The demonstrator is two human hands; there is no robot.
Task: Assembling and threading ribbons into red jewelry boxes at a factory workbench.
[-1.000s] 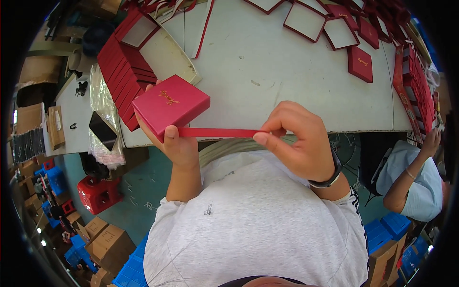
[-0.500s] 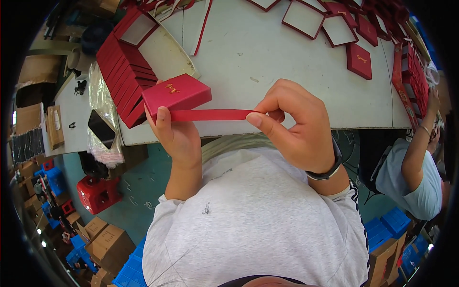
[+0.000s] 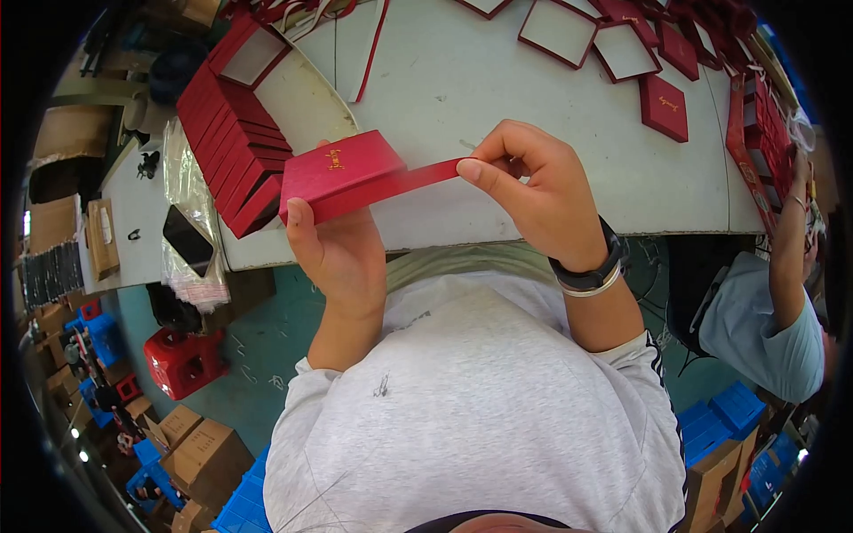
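Note:
A red gift box [image 3: 338, 169] with gold lettering on its top is held tilted above the table's front edge. My left hand [image 3: 333, 249] grips it from below, the thumb pressing at its near left corner. Along the near side of the box runs a red ribbon [image 3: 418, 183], pinned under that thumb. My right hand [image 3: 538, 182] pinches the ribbon's other end between thumb and forefinger and pulls it straight out to the right. The left fingers behind the box are mostly hidden.
A row of red boxes [image 3: 227, 133] stands on the left in a pale tray [image 3: 330, 102]. Open box parts [image 3: 558, 34] and a closed red box [image 3: 664, 108] lie at the far right. A phone [image 3: 188, 241] rests on plastic bags. A co-worker [image 3: 764, 311] sits to the right.
The box has shifted slightly right and turned. My right hand has moved up and away, so the ribbon now slants upward and lies against the box's near side.

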